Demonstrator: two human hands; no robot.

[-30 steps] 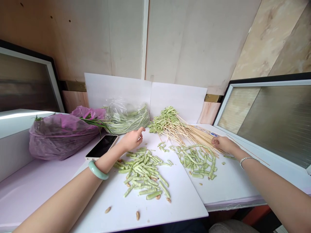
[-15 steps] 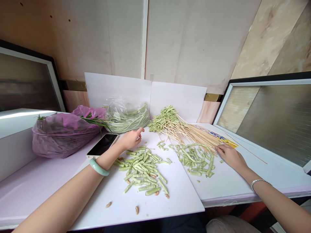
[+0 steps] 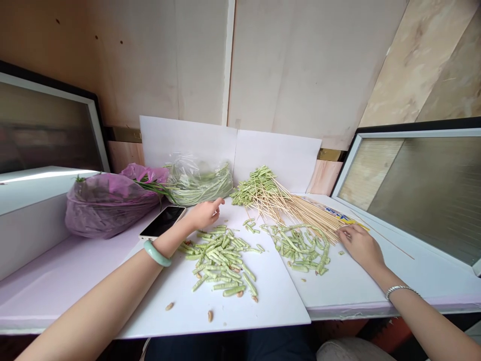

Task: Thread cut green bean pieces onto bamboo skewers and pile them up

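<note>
My left hand [image 3: 205, 214], a green bangle on its wrist, is held over the far edge of the cut bean pieces [image 3: 221, 258], its index finger stretched out and the others curled; nothing shows in it. My right hand [image 3: 356, 240] is at the lower right ends of the wooden skewers [image 3: 311, 213], fingertips together; whether they hold a skewer is too small to tell. Threaded beans [image 3: 259, 183] lie at the skewers' far ends. Between the hands is a pile of longer, curled beans [image 3: 300, 245], with a few short pieces [image 3: 250, 225] beside it.
A phone [image 3: 163, 222] lies left of my left hand. Behind it are a purple bag [image 3: 108, 205] and a clear bag of long beans [image 3: 199, 183]. A yellow and blue wrapper [image 3: 341, 216] is under the skewers. Loose seeds [image 3: 210, 316] lie near the front edge.
The view has shifted slightly, moving the bags and phone a little to the right in the picture. Both hands keep nearly the same pose and place.
</note>
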